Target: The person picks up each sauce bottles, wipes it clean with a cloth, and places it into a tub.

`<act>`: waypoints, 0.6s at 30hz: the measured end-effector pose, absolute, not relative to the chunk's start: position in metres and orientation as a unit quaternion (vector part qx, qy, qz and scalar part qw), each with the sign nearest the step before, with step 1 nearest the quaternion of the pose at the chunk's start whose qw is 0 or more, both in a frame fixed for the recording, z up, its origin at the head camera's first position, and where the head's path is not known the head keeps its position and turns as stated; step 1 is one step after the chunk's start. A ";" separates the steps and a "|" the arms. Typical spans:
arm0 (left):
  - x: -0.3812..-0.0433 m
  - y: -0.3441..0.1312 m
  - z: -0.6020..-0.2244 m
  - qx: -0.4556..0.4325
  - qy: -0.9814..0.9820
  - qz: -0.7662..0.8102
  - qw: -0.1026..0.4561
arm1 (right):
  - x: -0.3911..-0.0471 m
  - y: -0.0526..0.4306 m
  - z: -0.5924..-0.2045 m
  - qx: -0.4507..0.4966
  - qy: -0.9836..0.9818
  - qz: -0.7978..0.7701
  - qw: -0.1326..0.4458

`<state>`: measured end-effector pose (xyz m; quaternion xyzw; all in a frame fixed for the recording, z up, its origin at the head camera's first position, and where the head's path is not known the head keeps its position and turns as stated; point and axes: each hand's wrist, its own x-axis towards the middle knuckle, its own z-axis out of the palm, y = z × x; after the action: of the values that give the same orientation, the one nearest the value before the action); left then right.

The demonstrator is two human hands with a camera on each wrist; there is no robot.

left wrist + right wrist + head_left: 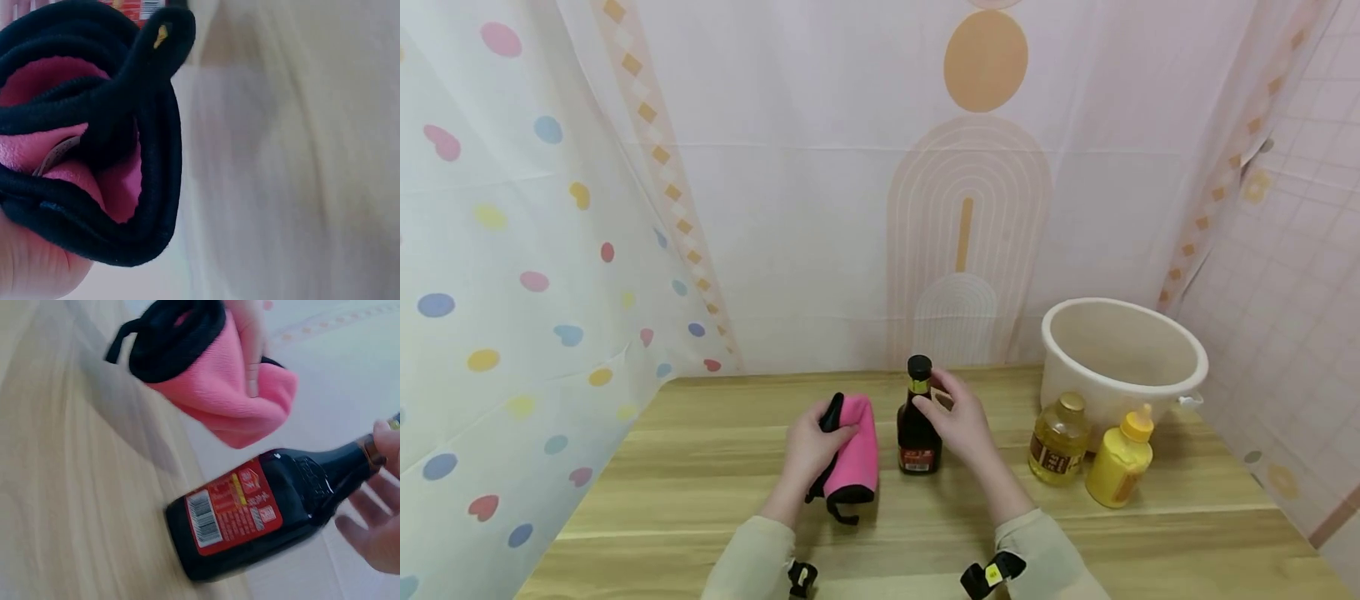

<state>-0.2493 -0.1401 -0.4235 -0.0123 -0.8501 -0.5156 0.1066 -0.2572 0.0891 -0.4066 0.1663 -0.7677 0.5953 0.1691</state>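
Note:
On the left, my left hand [811,443] grips a rolled pink cloth item [859,454] with black edging and a black strap end hanging down. Its folded layers and pink lining [122,187] show close up in the left wrist view. Just right of it a dark glass sauce bottle [917,429] with a black cap and red label stands upright on the table. The thumb and fingers of my right hand [962,421] are round the bottle's neck. The label with its barcode [204,519] faces the right wrist camera.
A large cream bucket [1051,367] stands at the back right. Before it are a gold-capped bottle of yellow liquid [1057,442] and a yellow squeeze bottle [1118,467]. Patterned curtains [805,250] hang along the back and sides of the wooden table [700,467].

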 end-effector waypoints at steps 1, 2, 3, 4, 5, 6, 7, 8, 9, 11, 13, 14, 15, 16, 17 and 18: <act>-0.248 -0.141 -0.421 -0.010 -0.850 -0.515 0.112 | -0.256 0.088 -0.406 0.154 -0.776 0.585 0.179; -0.247 -0.142 -0.420 -0.010 -0.849 -0.515 0.118 | -0.255 0.086 -0.407 0.140 -0.784 0.574 0.190; -0.245 -0.143 -0.418 -0.008 -0.849 -0.514 0.124 | -0.254 0.085 -0.407 0.126 -0.791 0.564 0.201; -0.244 -0.144 -0.416 -0.007 -0.847 -0.516 0.128 | -0.253 0.083 -0.406 0.115 -0.795 0.556 0.212; -0.243 -0.144 -0.415 -0.004 -0.845 -0.518 0.131 | -0.253 0.082 -0.406 0.105 -0.800 0.546 0.224; -0.242 -0.145 -0.413 -0.003 -0.844 -0.519 0.136 | -0.253 0.080 -0.406 0.096 -0.805 0.537 0.235; -0.241 -0.145 -0.412 -0.002 -0.842 -0.521 0.140 | -0.252 0.079 -0.406 0.088 -0.808 0.528 0.246; -0.240 -0.145 -0.411 -0.002 -0.842 -0.520 0.146 | -0.252 0.077 -0.406 0.081 -0.811 0.520 0.254; -0.239 -0.146 -0.410 -0.001 -0.840 -0.521 0.149 | -0.252 0.076 -0.406 0.077 -0.814 0.513 0.263; -0.236 -0.146 -0.409 0.000 -0.838 -0.523 0.156 | -0.252 0.074 -0.406 0.070 -0.817 0.504 0.272; -0.235 -0.146 -0.408 0.000 -0.837 -0.522 0.164 | -0.252 0.072 -0.407 0.067 -0.819 0.499 0.275; -0.234 -0.146 -0.408 -0.002 -0.837 -0.520 0.168 | -0.252 0.071 -0.407 0.067 -0.820 0.498 0.275; -0.233 -0.146 -0.407 -0.002 -0.837 -0.520 0.171 | -0.252 0.070 -0.408 0.067 -0.820 0.498 0.274; -0.232 -0.146 -0.407 -0.005 -0.838 -0.517 0.176 | -0.252 0.069 -0.408 0.067 -0.820 0.497 0.274; -0.232 -0.146 -0.407 -0.007 -0.839 -0.513 0.181 | -0.252 0.069 -0.408 0.066 -0.821 0.496 0.275; -0.231 -0.146 -0.406 -0.010 -0.840 -0.509 0.185 | -0.253 0.068 -0.408 0.066 -0.821 0.495 0.275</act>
<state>-0.2311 -0.1457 -0.4063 -0.0096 -0.8404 -0.5092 0.1855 -0.2525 0.0684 -0.4081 0.0661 -0.8214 0.4955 0.2748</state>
